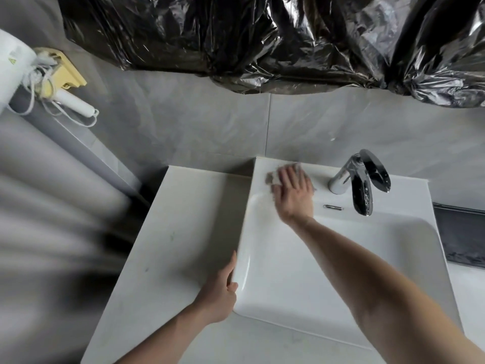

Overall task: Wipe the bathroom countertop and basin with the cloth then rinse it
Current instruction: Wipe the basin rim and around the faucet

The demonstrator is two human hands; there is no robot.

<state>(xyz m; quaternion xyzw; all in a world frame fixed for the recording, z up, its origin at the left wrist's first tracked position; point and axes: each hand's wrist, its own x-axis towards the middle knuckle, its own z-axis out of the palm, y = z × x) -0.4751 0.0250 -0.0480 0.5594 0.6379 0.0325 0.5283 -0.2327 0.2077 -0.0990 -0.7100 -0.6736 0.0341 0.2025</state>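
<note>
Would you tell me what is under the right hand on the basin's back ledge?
A grey cloth, pressed flat by the right hand; only its edges show.

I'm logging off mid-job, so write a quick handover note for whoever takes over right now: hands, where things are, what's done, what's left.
Right hand: flat, fingers straight, pressing the cloth on the basin's back-left ledge, left of the tap.
Left hand: gripping the basin's front-left rim, steadying.
Tap is not running; no water shows in the bowl.
Done: wiping is under way on the back ledge; how much else is wiped cannot be told.
Left: probably the ledge by the tap, the bowl, the countertop left of the basin (faint marks show), then rinse the cloth.
</note>
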